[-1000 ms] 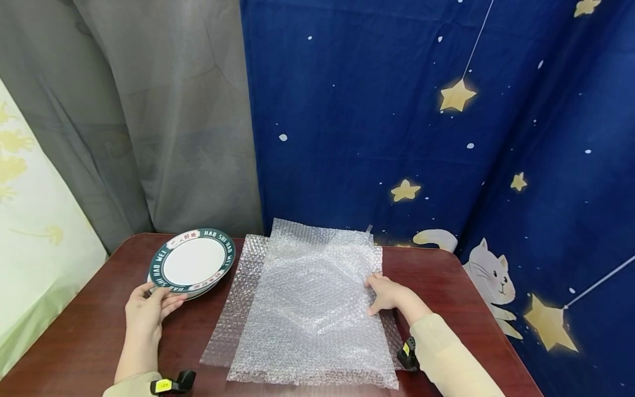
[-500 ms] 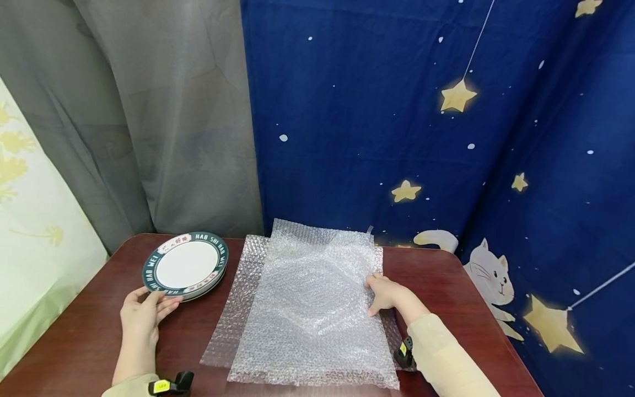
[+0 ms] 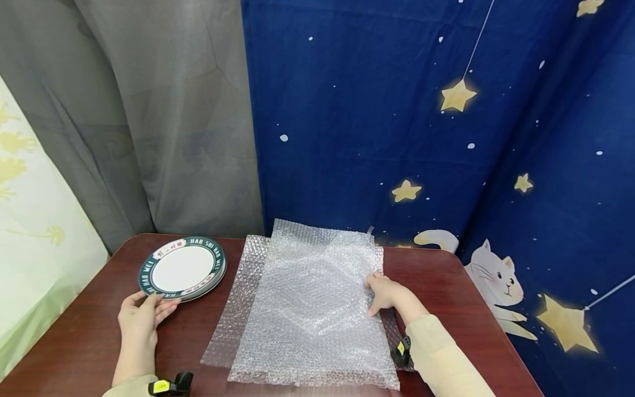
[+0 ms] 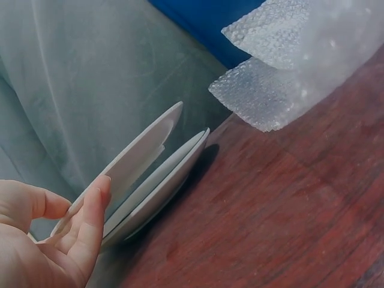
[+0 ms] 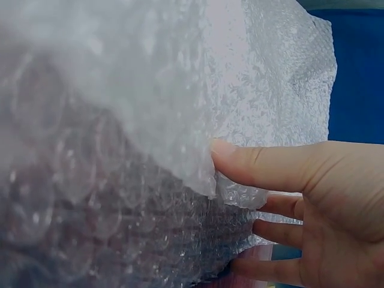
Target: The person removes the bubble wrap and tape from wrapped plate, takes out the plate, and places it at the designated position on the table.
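Observation:
My left hand pinches the near rim of a white plate with a dark green lettered border, at the table's left. In the left wrist view this plate slants over another plate, with a gap between their rims. Layered sheets of bubble wrap lie to the right of the plates, with a faint round outline under the upper sheet. At their right edge my right hand grips the wrap, thumb on top and the other fingers at the underside.
The reddish-brown wooden table carries the plates and wrap. A grey curtain and a blue star-patterned curtain hang behind its far edge. Pale patterned cloth hangs at the left.
My left hand has moved left and nearer with the green-bordered plate, which now sits lower over the plate beneath. The right hand and bubble wrap keep their places.

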Demonstrator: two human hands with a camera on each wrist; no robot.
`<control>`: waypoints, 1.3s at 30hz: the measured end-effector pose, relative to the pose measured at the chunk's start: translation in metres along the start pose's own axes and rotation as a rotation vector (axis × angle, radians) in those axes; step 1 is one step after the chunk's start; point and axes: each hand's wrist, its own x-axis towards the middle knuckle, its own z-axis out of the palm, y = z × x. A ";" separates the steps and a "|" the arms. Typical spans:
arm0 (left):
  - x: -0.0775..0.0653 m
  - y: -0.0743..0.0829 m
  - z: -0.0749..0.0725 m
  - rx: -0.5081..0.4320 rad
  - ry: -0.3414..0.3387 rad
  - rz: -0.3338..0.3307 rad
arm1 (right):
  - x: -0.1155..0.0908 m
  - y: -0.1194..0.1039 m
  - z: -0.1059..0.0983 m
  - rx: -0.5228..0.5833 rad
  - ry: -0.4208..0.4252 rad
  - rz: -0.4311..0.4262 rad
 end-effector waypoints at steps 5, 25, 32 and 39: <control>0.001 -0.002 -0.001 0.000 0.008 0.006 | 0.001 0.000 0.000 -0.004 0.002 0.004; 0.004 -0.007 -0.003 -0.009 0.014 -0.002 | -0.001 -0.001 0.001 -0.002 0.019 0.003; 0.004 -0.008 -0.004 -0.017 0.011 -0.015 | -0.001 0.000 0.001 0.005 0.014 -0.007; 0.008 -0.011 -0.004 -0.016 0.016 -0.008 | -0.003 0.000 0.001 0.004 0.021 -0.019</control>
